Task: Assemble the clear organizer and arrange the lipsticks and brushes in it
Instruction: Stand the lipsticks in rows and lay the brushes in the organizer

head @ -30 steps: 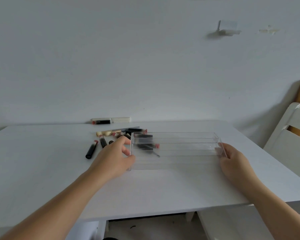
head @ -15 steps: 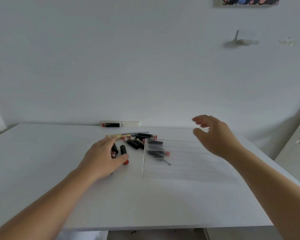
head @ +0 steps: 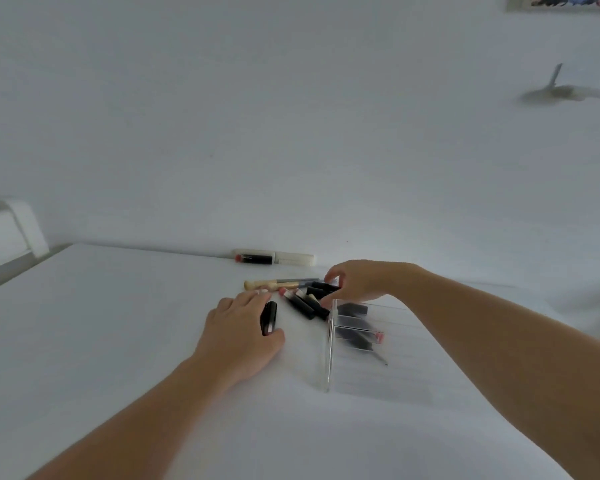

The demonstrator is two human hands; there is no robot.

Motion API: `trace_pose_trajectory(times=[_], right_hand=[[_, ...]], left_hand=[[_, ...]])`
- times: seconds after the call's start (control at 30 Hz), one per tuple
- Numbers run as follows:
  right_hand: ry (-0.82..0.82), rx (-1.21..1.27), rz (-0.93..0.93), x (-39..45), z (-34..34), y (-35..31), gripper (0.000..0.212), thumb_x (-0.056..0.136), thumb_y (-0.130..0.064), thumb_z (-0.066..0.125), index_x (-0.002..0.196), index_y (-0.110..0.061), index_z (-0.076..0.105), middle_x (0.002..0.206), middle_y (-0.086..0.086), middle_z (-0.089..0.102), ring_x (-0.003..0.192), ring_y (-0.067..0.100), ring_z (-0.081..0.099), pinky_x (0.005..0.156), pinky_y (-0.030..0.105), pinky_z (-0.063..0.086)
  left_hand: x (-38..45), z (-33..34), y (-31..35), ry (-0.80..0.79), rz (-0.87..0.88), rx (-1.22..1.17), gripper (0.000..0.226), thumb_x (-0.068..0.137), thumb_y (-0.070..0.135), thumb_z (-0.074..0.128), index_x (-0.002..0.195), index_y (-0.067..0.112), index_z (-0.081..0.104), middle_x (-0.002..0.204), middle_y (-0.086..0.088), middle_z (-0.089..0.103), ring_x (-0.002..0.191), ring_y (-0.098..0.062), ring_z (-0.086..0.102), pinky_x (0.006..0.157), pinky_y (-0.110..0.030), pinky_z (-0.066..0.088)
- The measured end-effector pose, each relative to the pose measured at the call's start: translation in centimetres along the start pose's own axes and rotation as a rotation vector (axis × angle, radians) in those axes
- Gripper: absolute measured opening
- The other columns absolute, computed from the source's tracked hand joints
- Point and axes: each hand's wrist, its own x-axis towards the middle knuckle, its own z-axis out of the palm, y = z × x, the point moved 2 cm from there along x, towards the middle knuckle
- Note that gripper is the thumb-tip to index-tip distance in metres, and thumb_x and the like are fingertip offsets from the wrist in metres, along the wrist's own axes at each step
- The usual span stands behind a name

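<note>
On the white table (head: 118,341), left hand (head: 238,336) gripping black lipstick (head: 269,317), right hand (head: 357,280) fingers curled over blurred lipstick pile (head: 307,301), grip unclear.

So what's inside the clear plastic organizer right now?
Inside the clear plastic organizer, a few dark lipstick tubes, one pink-ended. Blur hides their count; the right forearm covers its far side.

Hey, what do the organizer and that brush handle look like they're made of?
The organizer looks like clear, glossy acrylic or hard plastic: the table and lipsticks show through its walls. The brush handle looks like pale wood or bamboo with a matte finish, though painted plastic is possible.
</note>
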Motion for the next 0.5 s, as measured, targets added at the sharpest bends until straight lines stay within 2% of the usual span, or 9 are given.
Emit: trace_pose_trajectory(times=[0.1,0.17,0.3,0.4,0.5], right_hand=[[-0.027,-0.018,-0.02,1.4,0.3,-0.1,0.094,0.062,-0.088,0.056,0.138,-0.035,0.05,0.139,-0.012,0.052,0.112,0.012,0.048,0.103,0.038,0.04],[-0.038,-0.002,-0.052,2.1,0.6,-0.2,0.092,0.062,-0.088,0.057,0.137,-0.035,0.049,0.129,-0.014,0.052,0.108,0.011,0.048,0.098,0.037,0.041],[-0.051,0.081,-0.106,3.2,1.3,-0.5,0.074,0.071,-0.077,0.066,0.129,-0.035,0.048,0.113,-0.014,0.048,0.102,0.013,0.051,0.09,0.035,0.041],[-0.042,0.116,-0.155,3.7,1.8,-0.8,0.065,0.074,-0.066,0.073,0.123,-0.032,0.047,0.109,-0.014,0.05,0.098,0.013,0.053,0.085,0.034,0.045],[-0.004,0.102,-0.212,4.2,2.3,-0.9,0.047,0.084,-0.058,0.069,0.11,-0.027,0.047,0.1,-0.011,0.051,0.088,0.015,0.051,0.073,0.031,0.041]], left_hand=[[0.7,-0.3,-0.1,-0.032,0.028,0.095,0.073,0.09,0.055,0.043,0.157,0.033,0.025,0.155,0.011,0.039,0.132,-0.023,0.035,0.108,-0.038,0.031],[1.0,-0.5,-0.2,-0.053,0.048,0.144,0.069,0.093,0.054,0.039,0.157,0.035,0.024,0.148,0.011,0.044,0.125,-0.023,0.037,0.102,-0.037,0.035],[0.8,-0.5,0.0,-0.043,0.064,0.153,0.055,0.097,0.049,0.039,0.15,0.037,0.033,0.138,0.01,0.046,0.116,-0.021,0.04,0.088,-0.033,0.042],[0.7,-0.6,0.3,-0.012,0.077,0.19,0.051,0.1,0.044,0.039,0.15,0.036,0.035,0.132,0.006,0.047,0.11,-0.021,0.046,0.087,-0.032,0.047],[0.9,-0.8,0.6,-0.004,0.073,0.28,0.052,0.101,0.042,0.037,0.151,0.033,0.031,0.126,0.002,0.047,0.101,-0.02,0.049,0.079,-0.03,0.045]])
